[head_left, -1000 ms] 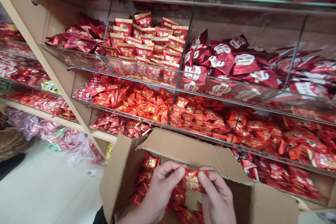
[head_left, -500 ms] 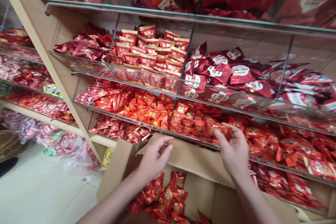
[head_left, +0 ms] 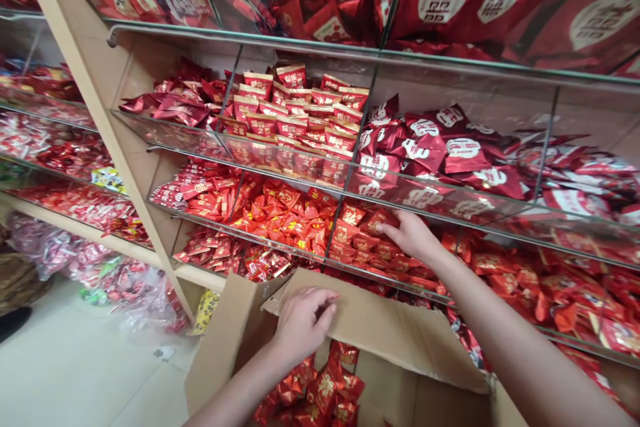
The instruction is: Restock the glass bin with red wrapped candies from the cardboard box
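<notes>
My right hand (head_left: 414, 238) reaches into a compartment of the lower shelf, its thumb and fingers closed on a small red candy packet (head_left: 381, 219) above similar packets (head_left: 356, 240). The far fingers are partly hidden. My left hand (head_left: 306, 321) is by the raised flap (head_left: 380, 320) of a cardboard box (head_left: 215, 347); I cannot tell if it touches the flap. Its fingers are curled toward the thumb, and the palm is hidden. Below it, several red wrapped candies (head_left: 325, 387) lie inside the box.
Shelves with clear front panels (head_left: 280, 250) and dividers hold red candies. Dark red packets (head_left: 425, 140) and gold-edged packets (head_left: 295, 113) fill the shelf above. A wooden upright (head_left: 100, 127) stands left, with bagged sweets (head_left: 125, 280) on the floor (head_left: 100, 360).
My right hand has moved left and deeper into the compartment with the packet. My left hand has stayed by the box flap. The view has shifted slightly.
</notes>
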`<state>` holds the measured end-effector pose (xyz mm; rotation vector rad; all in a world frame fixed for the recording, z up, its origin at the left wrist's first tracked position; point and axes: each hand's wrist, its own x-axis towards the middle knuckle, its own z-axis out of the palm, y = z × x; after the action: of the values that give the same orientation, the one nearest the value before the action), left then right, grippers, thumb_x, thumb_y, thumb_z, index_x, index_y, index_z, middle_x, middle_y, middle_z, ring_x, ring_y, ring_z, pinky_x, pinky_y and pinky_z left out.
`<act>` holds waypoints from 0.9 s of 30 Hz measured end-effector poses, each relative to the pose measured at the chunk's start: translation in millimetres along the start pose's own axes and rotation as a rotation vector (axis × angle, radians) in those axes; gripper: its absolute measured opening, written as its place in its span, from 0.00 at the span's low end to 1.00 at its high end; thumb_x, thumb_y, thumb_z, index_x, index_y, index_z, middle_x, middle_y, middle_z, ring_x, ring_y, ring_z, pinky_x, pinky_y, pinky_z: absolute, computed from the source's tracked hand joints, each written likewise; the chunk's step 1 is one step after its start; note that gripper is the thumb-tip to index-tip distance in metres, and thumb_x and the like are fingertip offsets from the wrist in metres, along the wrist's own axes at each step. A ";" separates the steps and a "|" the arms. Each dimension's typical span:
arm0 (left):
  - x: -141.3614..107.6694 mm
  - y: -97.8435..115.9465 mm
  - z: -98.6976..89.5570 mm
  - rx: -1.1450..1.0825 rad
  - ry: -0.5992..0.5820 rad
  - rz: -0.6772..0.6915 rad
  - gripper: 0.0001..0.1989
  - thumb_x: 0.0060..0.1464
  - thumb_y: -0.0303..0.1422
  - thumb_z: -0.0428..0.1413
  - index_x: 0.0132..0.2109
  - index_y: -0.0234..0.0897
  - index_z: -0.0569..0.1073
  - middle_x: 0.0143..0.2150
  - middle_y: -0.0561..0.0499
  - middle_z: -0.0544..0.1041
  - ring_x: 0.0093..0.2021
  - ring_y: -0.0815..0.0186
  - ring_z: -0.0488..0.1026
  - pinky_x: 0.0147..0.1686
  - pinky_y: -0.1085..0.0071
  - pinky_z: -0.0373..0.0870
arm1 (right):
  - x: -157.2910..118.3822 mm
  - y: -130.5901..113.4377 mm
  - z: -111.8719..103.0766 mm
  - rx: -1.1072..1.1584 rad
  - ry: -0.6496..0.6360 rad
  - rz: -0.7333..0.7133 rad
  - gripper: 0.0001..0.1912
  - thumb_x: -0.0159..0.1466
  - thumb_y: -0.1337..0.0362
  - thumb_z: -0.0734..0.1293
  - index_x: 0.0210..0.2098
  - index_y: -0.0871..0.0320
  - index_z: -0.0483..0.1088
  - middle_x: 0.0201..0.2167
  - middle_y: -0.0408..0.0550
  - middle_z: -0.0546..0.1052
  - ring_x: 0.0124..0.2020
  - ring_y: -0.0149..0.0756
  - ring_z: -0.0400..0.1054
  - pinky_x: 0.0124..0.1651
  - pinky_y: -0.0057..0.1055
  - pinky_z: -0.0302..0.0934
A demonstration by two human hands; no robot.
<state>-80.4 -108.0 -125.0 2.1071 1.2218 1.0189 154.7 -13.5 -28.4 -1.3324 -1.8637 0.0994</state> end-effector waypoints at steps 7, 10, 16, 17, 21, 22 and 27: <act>-0.8 1.0 1.5 0.110 -0.008 0.042 0.10 0.51 0.28 0.49 0.39 0.42 0.72 0.36 0.52 0.77 0.37 0.63 0.71 0.37 0.69 0.64 | -3.8 2.7 1.9 0.077 -0.090 0.035 0.19 0.54 0.60 0.65 0.44 0.61 0.68 0.44 0.53 0.74 0.45 0.42 0.67 0.49 0.38 0.58; -1.5 1.1 2.7 0.132 -0.013 0.038 0.09 0.51 0.28 0.49 0.38 0.41 0.72 0.36 0.53 0.77 0.37 0.64 0.71 0.38 0.68 0.64 | -2.2 -1.2 4.5 0.068 -0.135 0.067 0.18 0.55 0.62 0.65 0.45 0.60 0.69 0.43 0.51 0.75 0.43 0.40 0.69 0.48 0.36 0.59; -1.8 1.1 2.9 0.150 -0.030 0.049 0.09 0.52 0.29 0.49 0.38 0.42 0.72 0.35 0.53 0.76 0.37 0.64 0.70 0.38 0.69 0.63 | 7.1 -10.5 8.8 -0.078 -0.074 0.225 0.19 0.53 0.61 0.66 0.42 0.63 0.70 0.39 0.56 0.76 0.43 0.49 0.68 0.46 0.41 0.58; -1.7 1.1 2.7 0.152 -0.031 0.049 0.09 0.52 0.29 0.49 0.38 0.42 0.72 0.35 0.53 0.76 0.37 0.64 0.70 0.37 0.69 0.63 | 7.3 -10.1 9.1 -0.092 -0.068 0.248 0.19 0.53 0.59 0.66 0.42 0.63 0.71 0.38 0.57 0.76 0.42 0.50 0.68 0.45 0.41 0.58; -1.3 1.7 2.3 0.173 -0.036 0.048 0.09 0.52 0.29 0.49 0.38 0.42 0.72 0.35 0.53 0.76 0.37 0.64 0.71 0.37 0.69 0.64 | 5.4 -6.6 11.5 -0.083 -0.081 0.254 0.20 0.53 0.59 0.66 0.43 0.61 0.69 0.42 0.54 0.74 0.44 0.45 0.68 0.46 0.36 0.58; -1.4 1.8 2.3 0.177 -0.038 0.048 0.09 0.52 0.29 0.49 0.38 0.42 0.72 0.35 0.53 0.76 0.37 0.64 0.71 0.37 0.69 0.64 | 5.1 -6.3 12.7 -0.078 -0.083 0.252 0.20 0.53 0.59 0.66 0.44 0.61 0.69 0.43 0.54 0.74 0.44 0.44 0.67 0.47 0.36 0.58; -2.6 2.2 2.4 0.187 -0.041 0.051 0.09 0.52 0.30 0.49 0.38 0.41 0.73 0.35 0.53 0.76 0.37 0.64 0.71 0.37 0.69 0.64 | 7.1 -10.8 17.1 -0.070 -0.082 0.264 0.25 0.52 0.60 0.67 0.48 0.65 0.66 0.40 0.56 0.75 0.42 0.44 0.68 0.44 0.36 0.60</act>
<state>-78.2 -111.4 -125.7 2.2997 1.2933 0.9094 134.7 -5.9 -30.3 -1.6407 -1.7625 0.2298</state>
